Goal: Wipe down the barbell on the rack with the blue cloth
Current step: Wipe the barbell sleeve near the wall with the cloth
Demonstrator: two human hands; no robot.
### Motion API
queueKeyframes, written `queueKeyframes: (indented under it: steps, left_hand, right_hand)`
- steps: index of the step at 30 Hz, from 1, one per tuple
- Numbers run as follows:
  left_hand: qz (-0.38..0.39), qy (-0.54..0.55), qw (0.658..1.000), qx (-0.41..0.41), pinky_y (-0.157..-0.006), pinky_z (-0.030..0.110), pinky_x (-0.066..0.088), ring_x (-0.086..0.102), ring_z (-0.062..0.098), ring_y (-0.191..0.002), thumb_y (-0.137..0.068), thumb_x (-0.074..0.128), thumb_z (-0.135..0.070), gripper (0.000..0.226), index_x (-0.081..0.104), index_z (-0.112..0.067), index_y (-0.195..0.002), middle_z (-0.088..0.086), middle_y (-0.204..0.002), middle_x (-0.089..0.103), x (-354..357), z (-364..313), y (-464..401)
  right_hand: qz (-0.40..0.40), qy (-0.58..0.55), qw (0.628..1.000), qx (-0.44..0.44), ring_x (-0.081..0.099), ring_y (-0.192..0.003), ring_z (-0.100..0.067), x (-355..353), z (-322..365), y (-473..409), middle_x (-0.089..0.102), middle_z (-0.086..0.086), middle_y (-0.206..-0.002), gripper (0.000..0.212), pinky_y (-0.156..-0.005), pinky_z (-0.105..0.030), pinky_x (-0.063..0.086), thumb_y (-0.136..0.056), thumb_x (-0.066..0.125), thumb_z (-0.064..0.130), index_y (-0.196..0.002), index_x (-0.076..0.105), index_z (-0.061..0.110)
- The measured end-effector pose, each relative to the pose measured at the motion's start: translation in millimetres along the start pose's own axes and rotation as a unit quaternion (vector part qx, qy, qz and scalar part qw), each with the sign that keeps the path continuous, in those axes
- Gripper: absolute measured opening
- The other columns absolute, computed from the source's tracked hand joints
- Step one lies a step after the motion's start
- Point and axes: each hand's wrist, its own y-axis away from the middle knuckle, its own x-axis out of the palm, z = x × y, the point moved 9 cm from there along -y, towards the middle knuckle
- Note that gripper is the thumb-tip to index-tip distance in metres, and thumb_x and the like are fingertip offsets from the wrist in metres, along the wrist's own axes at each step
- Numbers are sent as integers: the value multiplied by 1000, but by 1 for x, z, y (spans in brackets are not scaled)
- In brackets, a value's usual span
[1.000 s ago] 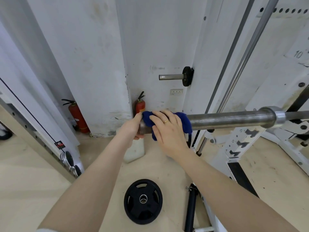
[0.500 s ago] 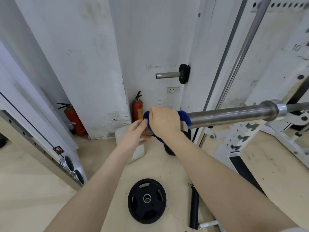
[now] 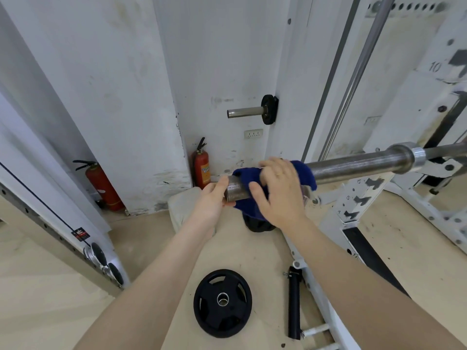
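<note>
Overhead, the head camera looks down into a tight corner: white wall panels close in ahead and to the left, and the white rack stands to the right. Open tan floor spreads low on the left, while straight below lie a black weight plate and a black cylinder, near each other but apart. Two red fire extinguishers stand against the wall, one in the corner behind the hands, the other further left. A steel peg juts leftward from a white upright above them.

The barbell runs level from the rack toward the middle of the frame, its bare sleeve end poking out just left of the blue cloth, which wraps the sleeve and hangs below it.

The right hand lies over the cloth, fingers curled across the top and thumb under, gripping cloth and sleeve together. The left hand sits at the sleeve's cut end, thumb on top of the bare steel and fingers beneath it, holding the tip lightly.
</note>
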Motion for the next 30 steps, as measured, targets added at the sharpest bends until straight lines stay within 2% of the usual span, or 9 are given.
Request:
queueKeyframes:
  steps: [3,6,12,16,18,22,25,27,30]
  left_hand:
    - [-4,-6,1000,1,-65,23,35,56,5,-76,-94,38,-45,42,49,-13,-119,5,-109,62,-2,0,0]
    - [-3,-4,1000,-1,-61,22,34,57,7,-80,-94,38,-45,43,50,-13,-120,7,-111,62,-1,0,2]
    - [-28,4,1000,7,-59,20,33,54,7,-74,-96,37,-40,36,49,-12,-115,9,-103,62,1,-1,3]
    - [-51,-5,998,26,-58,17,33,48,1,-69,-97,35,-35,27,49,-14,-108,-4,-84,56,1,-4,7]
    - [-61,-14,997,34,-58,18,33,50,3,-70,-98,35,-35,33,51,-10,-114,1,-89,58,1,-6,6]
    - [-84,-12,996,21,-60,20,34,53,8,-74,-96,35,-37,34,53,-12,-111,6,-99,61,2,-2,6]
    - [-98,-9,995,7,-74,25,36,54,18,-91,-94,36,-41,39,53,-12,-113,11,-110,61,1,3,3]
    - [-111,4,994,-9,-82,29,34,52,25,-105,-93,37,-43,43,52,-12,-119,12,-116,60,1,7,2]
    - [-139,9,990,-11,-79,30,35,50,21,-93,-92,38,-42,39,54,-13,-113,13,-112,61,-1,8,1]
  right_hand:
    - [11,28,999,-37,61,-89,-21,10,28,-7,67,-1,-90,34,-106,-32,27,-90,33,30,-85,62,13]
    - [6,67,997,-41,62,-90,-20,11,17,-9,68,2,-90,35,-100,-32,33,-88,35,34,-101,63,17]
    - [25,118,986,119,57,-89,-22,-1,-29,-18,68,2,-84,40,-98,-40,33,-91,31,35,-78,65,19]
    - [11,95,995,9,60,-92,-21,15,10,-6,68,3,-91,34,-94,-38,37,-91,34,34,-93,66,20]
    - [38,102,994,-15,59,-88,-21,10,-6,-12,67,3,-89,36,-91,-37,36,-92,32,37,-92,64,21]
    - [80,121,983,112,56,-81,-19,-5,-77,-25,62,2,-78,35,-91,-37,36,-93,30,35,-72,53,20]
    - [85,123,976,158,53,-76,-19,-2,-82,-31,56,1,-69,36,-90,-39,37,-91,30,33,-66,52,18]
    - [98,111,981,126,52,-79,-19,7,-60,-29,58,0,-74,34,-92,-39,35,-92,32,31,-71,56,18]
    - [93,95,991,10,58,-92,-20,7,-46,-20,67,2,-93,35,-97,-38,32,-94,30,31,-90,63,20]
